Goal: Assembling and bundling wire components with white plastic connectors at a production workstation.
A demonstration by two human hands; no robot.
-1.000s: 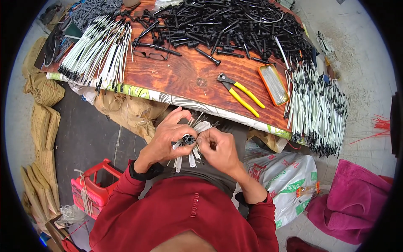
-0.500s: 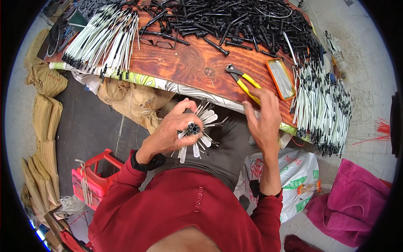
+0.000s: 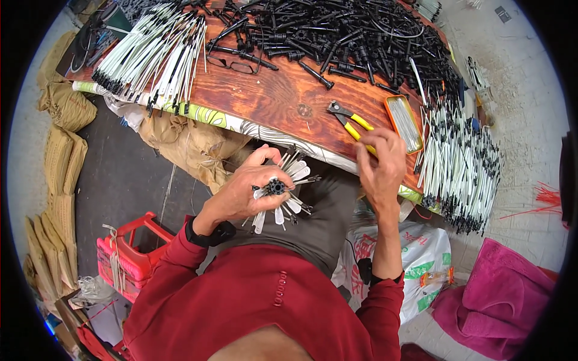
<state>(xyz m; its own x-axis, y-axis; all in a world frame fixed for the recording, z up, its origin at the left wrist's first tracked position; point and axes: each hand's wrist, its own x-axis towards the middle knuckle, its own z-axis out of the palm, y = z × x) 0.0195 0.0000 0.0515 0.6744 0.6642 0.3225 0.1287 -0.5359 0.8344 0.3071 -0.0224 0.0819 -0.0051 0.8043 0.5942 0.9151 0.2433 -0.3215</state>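
My left hand point(image 3: 244, 192) grips a bunch of thin white tubes with black tips point(image 3: 282, 194), seen end-on above my lap, their ends fanning out. My right hand point(image 3: 380, 163) reaches over the near edge of the wooden table point(image 3: 271, 96) and rests on the yellow handles of a pair of pliers point(image 3: 350, 121); its fingers curl over them.
A heap of black tubes point(image 3: 337, 36) covers the table's far side. Bundles of white tubes lie at the left point(image 3: 150, 54) and right point(image 3: 457, 162). An orange tray point(image 3: 404, 123) sits beside the pliers. Glasses point(image 3: 235, 63), sacks point(image 3: 192, 147), a red crate point(image 3: 129, 253), pink cloth point(image 3: 500, 301).
My right hand left the bunch of tubes and went up right to the pliers on the table. My left hand keeps the bunch.
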